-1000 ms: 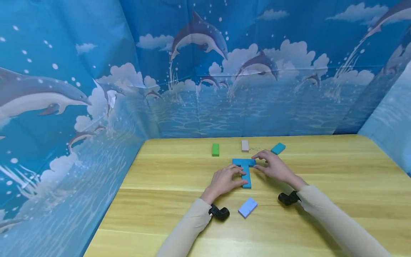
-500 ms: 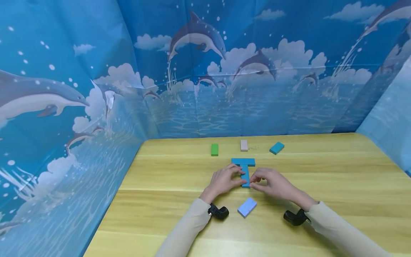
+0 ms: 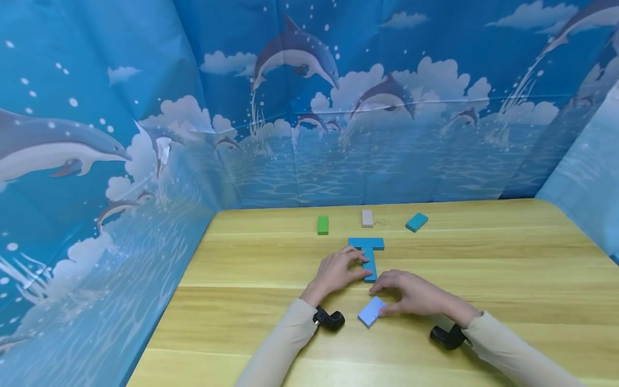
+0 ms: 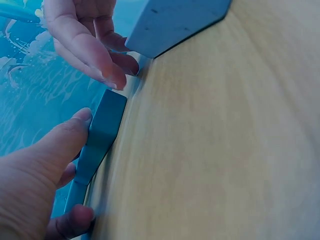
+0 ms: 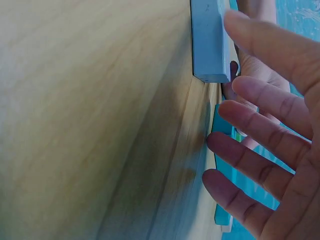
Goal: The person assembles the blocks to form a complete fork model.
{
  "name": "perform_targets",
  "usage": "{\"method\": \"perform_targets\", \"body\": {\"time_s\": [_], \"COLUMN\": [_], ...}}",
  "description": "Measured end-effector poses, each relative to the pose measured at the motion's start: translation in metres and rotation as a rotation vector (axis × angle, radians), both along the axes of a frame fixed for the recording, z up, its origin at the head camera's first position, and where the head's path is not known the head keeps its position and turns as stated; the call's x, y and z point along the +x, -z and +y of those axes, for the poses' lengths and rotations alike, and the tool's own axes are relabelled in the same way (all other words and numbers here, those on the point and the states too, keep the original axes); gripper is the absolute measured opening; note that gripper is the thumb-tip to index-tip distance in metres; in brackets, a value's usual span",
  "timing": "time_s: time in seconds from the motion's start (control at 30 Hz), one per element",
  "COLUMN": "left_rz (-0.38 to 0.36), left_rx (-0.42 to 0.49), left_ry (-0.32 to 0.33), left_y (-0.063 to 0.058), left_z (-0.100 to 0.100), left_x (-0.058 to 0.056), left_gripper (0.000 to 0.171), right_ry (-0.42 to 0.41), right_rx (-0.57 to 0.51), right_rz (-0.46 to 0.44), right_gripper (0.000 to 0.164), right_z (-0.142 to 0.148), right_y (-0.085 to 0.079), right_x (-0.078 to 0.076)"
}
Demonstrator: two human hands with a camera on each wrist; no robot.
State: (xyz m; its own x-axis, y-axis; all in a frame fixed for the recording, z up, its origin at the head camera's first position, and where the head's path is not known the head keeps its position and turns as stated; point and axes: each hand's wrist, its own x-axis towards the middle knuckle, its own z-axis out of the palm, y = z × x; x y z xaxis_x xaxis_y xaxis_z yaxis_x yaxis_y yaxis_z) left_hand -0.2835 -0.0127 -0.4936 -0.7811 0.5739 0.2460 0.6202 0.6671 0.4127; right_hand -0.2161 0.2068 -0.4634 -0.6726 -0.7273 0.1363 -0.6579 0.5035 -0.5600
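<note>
In the head view, two blue blocks form a T: a crosswise block [image 3: 366, 243] and an upright stem block [image 3: 369, 269] below it. My left hand [image 3: 337, 273] holds the stem block from its left side, with the thumb and bent fingertips on it; in the left wrist view the thumb [image 4: 65, 137] lies against the blue block [image 4: 102, 132]. My right hand [image 3: 411, 293] hovers at a light purple block [image 3: 372, 312], its thumb by the right edge and the fingers spread beyond the far end. In the right wrist view, the fingers [image 5: 265, 120] stand apart around the purple block [image 5: 210, 42].
Along the back of the wooden table [image 3: 242, 322] lie a green block [image 3: 323, 225], a pale pinkish block [image 3: 367, 219] and a tilted teal block [image 3: 416, 222]. A dolphin-printed sheet [image 3: 309, 134] hangs behind and beside the table.
My right hand has left the crosswise block, passed down along the stem block's right side and come to the purple block. The left hand stays on the stem block.
</note>
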Motion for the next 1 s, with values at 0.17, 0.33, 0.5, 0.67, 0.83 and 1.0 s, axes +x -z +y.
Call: {"method": "perform_targets", "body": {"time_s": [0.17,0.33,0.5,0.67,0.83,1.0], "left_rz": [-0.01,-0.007,0.001,-0.014,-0.018,-0.018], "left_rx": [0.001,0.008,0.011,0.012,0.017,0.021], "left_ry": [0.0,0.005,0.007,0.005,0.007,-0.001], "left_y": [0.0003,0.0002,-0.0011,-0.0013,-0.0006,0.0001], "left_z": [-0.0007,-0.0007,-0.0005,-0.0006,-0.0001,-0.0001], "left_x": [0.0014,0.0014,0.0004,0.0011,0.0018,0.0017], "left_gripper": [0.04,0.039,0.039,0.039,0.039,0.04], "right_ry": [-0.009,-0.02,-0.01,0.009,0.021,0.035], "right_rx": [0.039,0.062,0.078,0.074,0.035,0.003], "right_rz": [0.008,0.024,0.044,0.029,-0.026,-0.056], "right_gripper": [0.042,0.035,0.031,0.028,0.025,0.023], "right_z": [0.0,-0.0006,-0.0016,-0.0001,0.0035,0.0064], "right_y": [0.0012,0.0002,-0.0002,-0.0001,-0.0002,0.0011], "right_x": [0.0022,0.0043,0.0044,0.0053,0.0061,0.0057]}}
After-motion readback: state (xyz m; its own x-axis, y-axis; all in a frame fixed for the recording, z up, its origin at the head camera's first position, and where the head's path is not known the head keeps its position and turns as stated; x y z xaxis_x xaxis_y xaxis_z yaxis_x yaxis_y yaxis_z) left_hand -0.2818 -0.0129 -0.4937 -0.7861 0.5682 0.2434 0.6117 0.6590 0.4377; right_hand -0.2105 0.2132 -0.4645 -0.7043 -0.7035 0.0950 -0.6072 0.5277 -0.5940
